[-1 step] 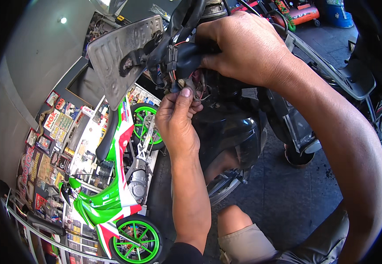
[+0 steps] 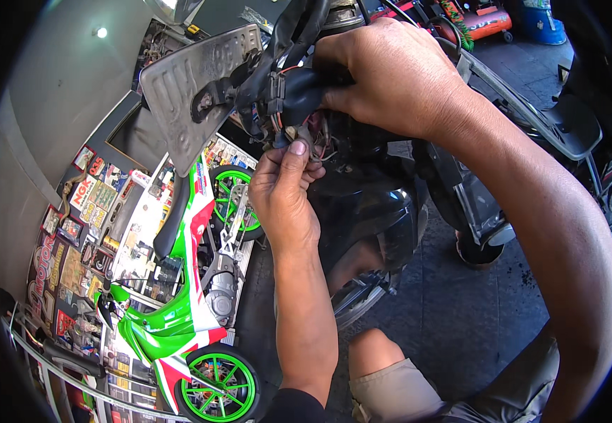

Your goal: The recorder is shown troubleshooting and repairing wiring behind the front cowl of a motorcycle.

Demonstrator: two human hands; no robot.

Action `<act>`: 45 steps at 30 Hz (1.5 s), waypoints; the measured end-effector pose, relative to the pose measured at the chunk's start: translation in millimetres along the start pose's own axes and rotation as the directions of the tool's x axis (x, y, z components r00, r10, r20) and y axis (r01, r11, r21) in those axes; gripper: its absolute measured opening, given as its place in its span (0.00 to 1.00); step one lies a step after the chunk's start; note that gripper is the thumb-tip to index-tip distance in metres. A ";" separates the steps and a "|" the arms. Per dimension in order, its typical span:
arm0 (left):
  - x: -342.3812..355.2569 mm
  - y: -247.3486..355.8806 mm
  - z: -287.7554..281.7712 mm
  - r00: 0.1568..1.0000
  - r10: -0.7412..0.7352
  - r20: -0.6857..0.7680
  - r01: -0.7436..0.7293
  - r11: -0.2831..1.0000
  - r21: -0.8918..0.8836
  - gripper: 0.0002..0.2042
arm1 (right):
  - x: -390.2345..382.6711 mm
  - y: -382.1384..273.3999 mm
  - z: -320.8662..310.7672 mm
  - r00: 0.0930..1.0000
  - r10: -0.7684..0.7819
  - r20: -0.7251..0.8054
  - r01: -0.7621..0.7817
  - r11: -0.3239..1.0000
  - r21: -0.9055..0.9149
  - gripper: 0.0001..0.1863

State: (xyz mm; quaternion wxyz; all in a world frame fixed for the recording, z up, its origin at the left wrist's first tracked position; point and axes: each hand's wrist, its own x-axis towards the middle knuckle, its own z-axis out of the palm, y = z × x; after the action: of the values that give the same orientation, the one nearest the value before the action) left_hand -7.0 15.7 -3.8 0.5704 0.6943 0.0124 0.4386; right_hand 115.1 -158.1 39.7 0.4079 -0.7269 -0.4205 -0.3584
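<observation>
At top centre, right hand wraps closed fingers around black rubber-sleeved wire bundle on dark motorcycle. Just below, left hand pinches small connector wires between thumb and fingertips. Grey metal number plate sits left of bundle; green-white-red motorcycle stands near left.

Green-white-red motorcycle, green wheels; grey plate; black wiring sleeve; orange compressor.
</observation>
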 end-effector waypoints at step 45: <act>5.8 4.1 1.0 0.998 -0.059 0.020 0.059 0.998 -0.029 0.06 | 1.0 -0.8 -0.8 1.000 0.011 0.008 -0.011 1.000 -0.008 0.17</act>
State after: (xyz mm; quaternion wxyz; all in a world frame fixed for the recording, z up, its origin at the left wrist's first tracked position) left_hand -4.8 16.5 2.9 0.5936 0.6891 0.0209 0.4151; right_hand 114.6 -158.2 41.2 0.4053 -0.7322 -0.4169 -0.3548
